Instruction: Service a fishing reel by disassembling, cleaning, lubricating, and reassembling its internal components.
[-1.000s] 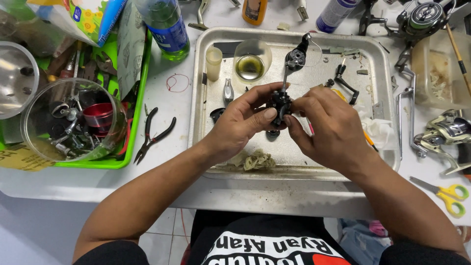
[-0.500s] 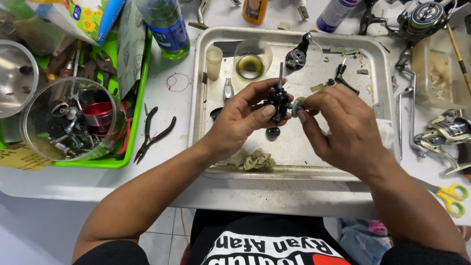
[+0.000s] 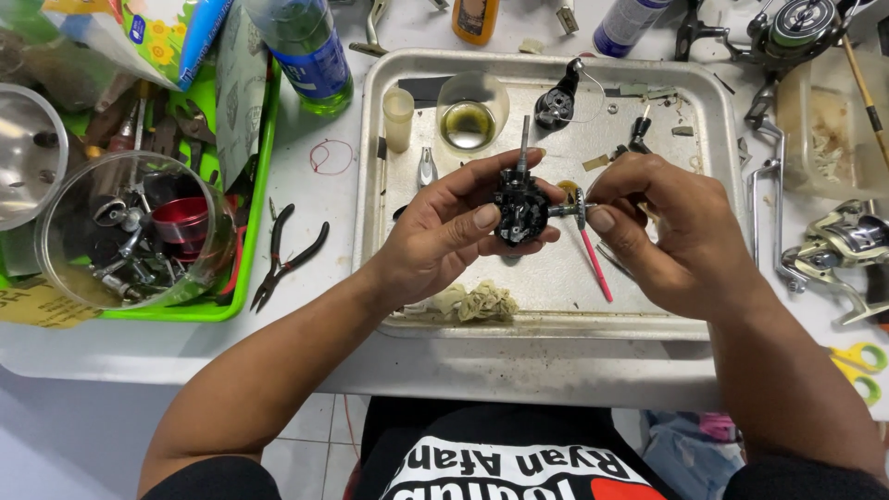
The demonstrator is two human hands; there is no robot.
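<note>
Head view: left hand (image 3: 444, 231) clasps black reel body (image 3: 515, 206) above metal tray (image 3: 713, 306), while right hand (image 3: 681, 236) pinches small gear (image 3: 579, 206) on its side shaft, pink stick (image 3: 597, 268) lying beneath

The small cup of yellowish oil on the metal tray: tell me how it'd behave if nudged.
The cup of oil looks light and clear, so it would probably slide easily. Its open top means the oil could slosh out. The tray looks greasy, likely slippery.
</note>
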